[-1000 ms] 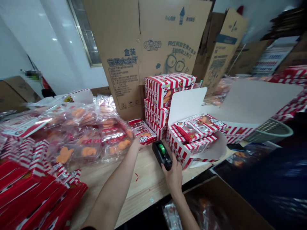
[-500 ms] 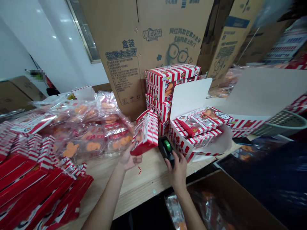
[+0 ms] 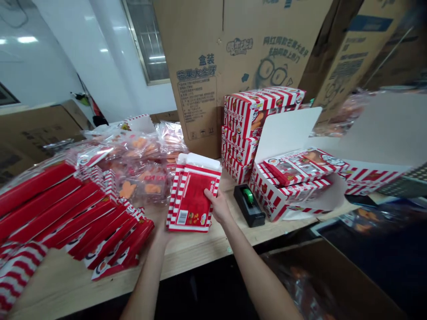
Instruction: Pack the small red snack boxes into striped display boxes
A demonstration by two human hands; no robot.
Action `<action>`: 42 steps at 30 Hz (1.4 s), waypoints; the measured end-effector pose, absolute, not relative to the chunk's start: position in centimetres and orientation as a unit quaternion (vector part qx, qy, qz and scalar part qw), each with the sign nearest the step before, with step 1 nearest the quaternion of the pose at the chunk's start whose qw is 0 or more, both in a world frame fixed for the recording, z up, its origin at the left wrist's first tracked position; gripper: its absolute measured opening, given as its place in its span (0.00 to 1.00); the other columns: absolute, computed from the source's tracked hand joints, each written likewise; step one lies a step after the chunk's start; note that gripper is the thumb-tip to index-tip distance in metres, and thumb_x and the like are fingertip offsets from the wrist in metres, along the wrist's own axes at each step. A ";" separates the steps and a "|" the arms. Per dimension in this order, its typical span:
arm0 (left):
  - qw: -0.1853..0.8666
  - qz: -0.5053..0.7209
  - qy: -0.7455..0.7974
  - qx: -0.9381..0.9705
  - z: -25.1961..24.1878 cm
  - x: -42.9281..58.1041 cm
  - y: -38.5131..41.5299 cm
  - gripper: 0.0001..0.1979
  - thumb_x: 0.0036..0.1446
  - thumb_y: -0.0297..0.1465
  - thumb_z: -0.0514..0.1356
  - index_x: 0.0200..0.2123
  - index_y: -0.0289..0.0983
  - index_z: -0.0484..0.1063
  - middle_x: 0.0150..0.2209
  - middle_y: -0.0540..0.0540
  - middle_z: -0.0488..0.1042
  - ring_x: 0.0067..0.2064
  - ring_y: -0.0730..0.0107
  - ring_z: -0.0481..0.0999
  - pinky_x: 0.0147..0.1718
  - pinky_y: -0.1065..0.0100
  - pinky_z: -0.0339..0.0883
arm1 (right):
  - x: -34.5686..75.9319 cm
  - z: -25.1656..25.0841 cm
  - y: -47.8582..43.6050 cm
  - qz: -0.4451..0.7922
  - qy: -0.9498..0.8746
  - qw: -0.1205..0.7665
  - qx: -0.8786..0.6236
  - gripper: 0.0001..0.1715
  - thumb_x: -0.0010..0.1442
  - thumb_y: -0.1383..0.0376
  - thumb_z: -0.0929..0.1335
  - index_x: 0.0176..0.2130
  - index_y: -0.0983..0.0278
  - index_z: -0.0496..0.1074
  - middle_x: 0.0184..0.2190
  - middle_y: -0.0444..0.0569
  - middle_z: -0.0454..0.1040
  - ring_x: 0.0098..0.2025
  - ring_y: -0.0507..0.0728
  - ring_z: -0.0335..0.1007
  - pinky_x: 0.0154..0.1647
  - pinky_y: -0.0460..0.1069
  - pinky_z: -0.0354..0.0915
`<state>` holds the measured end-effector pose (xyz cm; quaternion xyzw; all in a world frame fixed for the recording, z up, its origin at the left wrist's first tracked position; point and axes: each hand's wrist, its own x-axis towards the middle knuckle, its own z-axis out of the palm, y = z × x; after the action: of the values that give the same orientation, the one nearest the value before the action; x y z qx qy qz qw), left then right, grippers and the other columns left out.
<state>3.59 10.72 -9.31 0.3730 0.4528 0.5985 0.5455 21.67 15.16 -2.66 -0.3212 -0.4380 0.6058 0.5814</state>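
Two overlapping red-and-white striped snack boxes (image 3: 196, 200) are held above the table, their barcode side facing me and a white flap up at the top. My right hand (image 3: 218, 205) grips their right edge, thumb across the front and its other fingers behind. At the lower left edge is my left hand (image 3: 162, 232), holding the boxes too, with its fingers hidden behind them. To the right of the boxes, a black tape dispenser (image 3: 249, 206) with a green roll stands on the table, touched by neither hand.
Leaning rows of red striped boxes (image 3: 100, 218) lie left, below a heap of clear-wrapped orange snacks (image 3: 143, 173). Stacked striped cartons (image 3: 240, 149) and an open display carton (image 3: 270, 202) stand right. A large cardboard box (image 3: 200, 98) rises behind. The wooden table's edge (image 3: 200, 262) runs in front.
My right hand has left the tape dispenser and taken hold of the snack boxes. They have turned from a tilted side view to show their backs. My view has swung left.
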 end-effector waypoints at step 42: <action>0.435 0.552 0.386 0.598 0.0 4.7 5.8 0.11 0.52 0.32 0.58 0.39 0.39 0.75 0.49 0.43 0.70 0.52 0.61 0.67 0.52 0.60 0.59 | 24.4 3.3 8.7 0.442 -0.670 0.494 -0.333 0.09 0.50 0.64 0.71 0.31 0.62 0.67 0.40 0.47 0.72 0.43 0.55 0.67 0.44 0.49 0.62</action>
<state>4.72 5.76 -0.04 0.5978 0.3855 0.5522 0.4349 24.45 8.67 3.29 -0.3331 -0.6702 0.4424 0.4942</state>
